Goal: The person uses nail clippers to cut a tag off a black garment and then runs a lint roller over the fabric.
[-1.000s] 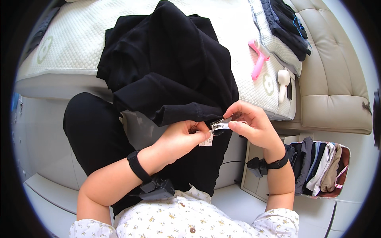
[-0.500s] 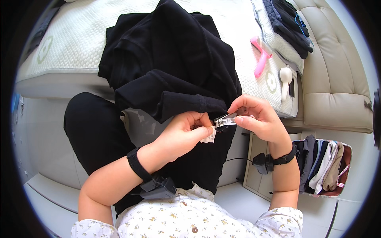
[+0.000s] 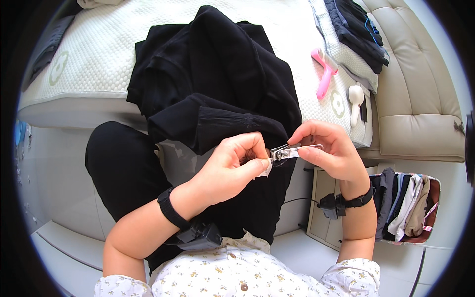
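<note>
A large black garment is bunched over the bed's front edge and hangs down onto my lap. My left hand is closed, pinching a small white label between thumb and fingers near the garment's lower edge. Silver nail clippers are gripped by my right hand, thumb below and forefinger on the lever side. The clippers' jaws meet the label's upper edge, close to my left fingertips. Whether they have cut into anything there, I cannot make out.
A pink lint roller and a white handheld device lie on the white quilted mattress. Folded dark clothes are at the far right, beside a beige padded headboard. A bin of upright folded clothes stands at lower right.
The label is now mostly covered by my left fingers. The clippers are turned a little and their lever stands further from the body. Otherwise the whole view has shifted slightly.
</note>
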Demonstrator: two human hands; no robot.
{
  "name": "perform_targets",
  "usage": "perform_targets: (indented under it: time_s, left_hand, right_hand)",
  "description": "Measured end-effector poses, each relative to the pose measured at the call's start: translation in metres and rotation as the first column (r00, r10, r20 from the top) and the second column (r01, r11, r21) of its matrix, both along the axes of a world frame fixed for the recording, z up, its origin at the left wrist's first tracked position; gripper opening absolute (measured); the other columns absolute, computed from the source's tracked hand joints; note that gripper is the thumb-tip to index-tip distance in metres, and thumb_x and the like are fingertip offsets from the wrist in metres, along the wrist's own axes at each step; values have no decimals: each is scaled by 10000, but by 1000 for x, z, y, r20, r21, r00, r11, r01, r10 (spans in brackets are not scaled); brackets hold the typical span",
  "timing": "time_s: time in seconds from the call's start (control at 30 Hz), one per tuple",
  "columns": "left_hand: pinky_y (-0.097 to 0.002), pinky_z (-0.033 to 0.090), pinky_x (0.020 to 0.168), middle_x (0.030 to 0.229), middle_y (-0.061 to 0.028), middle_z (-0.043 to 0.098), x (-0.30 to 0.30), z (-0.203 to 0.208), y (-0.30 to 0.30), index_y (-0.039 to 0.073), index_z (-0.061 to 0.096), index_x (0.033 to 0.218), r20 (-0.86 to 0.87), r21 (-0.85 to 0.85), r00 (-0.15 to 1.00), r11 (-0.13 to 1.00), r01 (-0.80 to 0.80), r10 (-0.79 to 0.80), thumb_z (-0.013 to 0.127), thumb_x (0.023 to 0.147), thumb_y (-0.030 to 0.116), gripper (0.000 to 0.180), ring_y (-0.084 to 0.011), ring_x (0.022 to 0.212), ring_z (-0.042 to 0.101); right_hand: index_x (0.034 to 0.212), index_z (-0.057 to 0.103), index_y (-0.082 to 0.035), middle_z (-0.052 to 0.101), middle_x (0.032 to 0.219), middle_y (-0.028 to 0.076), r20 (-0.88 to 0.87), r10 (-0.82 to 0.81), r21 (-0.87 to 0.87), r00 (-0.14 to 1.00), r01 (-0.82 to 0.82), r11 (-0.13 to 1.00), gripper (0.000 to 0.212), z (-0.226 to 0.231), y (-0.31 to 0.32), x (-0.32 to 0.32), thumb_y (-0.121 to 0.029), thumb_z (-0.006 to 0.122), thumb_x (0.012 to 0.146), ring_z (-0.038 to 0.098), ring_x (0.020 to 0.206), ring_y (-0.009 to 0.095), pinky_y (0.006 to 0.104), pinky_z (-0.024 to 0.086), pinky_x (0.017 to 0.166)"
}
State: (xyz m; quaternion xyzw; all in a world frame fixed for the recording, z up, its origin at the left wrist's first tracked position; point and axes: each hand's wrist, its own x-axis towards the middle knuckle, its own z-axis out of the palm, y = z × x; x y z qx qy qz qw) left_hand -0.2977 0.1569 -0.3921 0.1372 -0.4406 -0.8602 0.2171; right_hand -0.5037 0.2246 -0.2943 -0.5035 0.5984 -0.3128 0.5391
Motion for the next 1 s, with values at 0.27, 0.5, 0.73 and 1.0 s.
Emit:
perform_targets:
  time_s: [0.27, 0.5, 0.73, 1.0]
  left_hand:
    - [-165, 347, 536, 798, -2, 578, 3, 7, -3, 46, 508, 820, -78, -12, 996, 999, -52, 50, 562, 884, 15, 89, -7, 622, 448]
    - [-197, 413, 665, 807, 6, 550, 3, 19, -7, 42, 492, 848, -128, 49, 986, 994, -98, 103, 555, 916, 26, 94, -39, 733, 497]
    - [-146, 255, 491, 773, 27, 558, 7, 37, -25, 64, 542, 914, -99, -65, 959, 960, -272, 265, 572, 940, 102, 55, 17, 570, 369]
    - [-167, 396, 653, 884, -6, 594, 24, 59, -38, 19, 581, 856, -256, -31, 888, 915, -403, 382, 643, 886, 45, 73, -30, 750, 525]
  right_hand:
    - [1050, 589, 52, 603, 966, 49, -27, -19, -83, 999, 16, 996, 178, 2, 4, 6, 49, 598, 872, 563, 860, 64, 205, 464, 752]
    - [1290, 487, 46, 560, 945, 11, 378, -232, -217, 896, 329, 919, 404, -23, 6, 14, -189, 538, 965, 455, 785, 62, 199, 385, 750]
    - [1227, 482, 32, 534, 900, -1, 263, -86, -415, 961, 193, 889, 362, 12, -8, 31, -212, 542, 966, 448, 758, 58, 196, 381, 714]
    - [1144, 486, 4, 615, 987, 50, 161, -97, -487, 982, 164, 858, 241, 13, -3, 73, -178, 473, 987, 478, 800, 59, 209, 406, 731]
